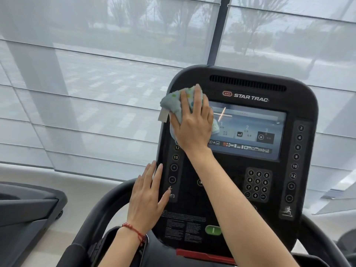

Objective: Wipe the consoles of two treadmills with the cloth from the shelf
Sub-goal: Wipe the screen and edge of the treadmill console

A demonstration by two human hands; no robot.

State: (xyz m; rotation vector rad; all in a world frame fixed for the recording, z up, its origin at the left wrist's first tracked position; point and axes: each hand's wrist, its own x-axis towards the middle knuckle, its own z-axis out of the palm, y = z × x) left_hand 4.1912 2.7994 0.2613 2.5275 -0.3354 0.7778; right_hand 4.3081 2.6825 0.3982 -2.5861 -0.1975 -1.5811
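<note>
Fingers of our right hand (192,124) lie flat and together over the cloth (173,102), pressing it against the upper left corner of the console (227,189), where the dark frame meets the lit screen (248,132); this grip is a flat press rather than a pinch, with the forearm reaching up across the console's face. Our left hand (148,197) rests with straight, slightly spread fingers on the console's lower left edge, thumb laid on the panel, holding nothing. A red braided cord (134,231) circles that wrist. We see the cloth as soft, nubby terry, pale blue with small coloured spots, bunched into a lump, a grey tag hanging off its left side. The console is smooth, glossy black plastic with rounded corners, a slotted vent along its top, round numbered buttons down both sides of the screen, and a green oval button near its bottom.
</note>
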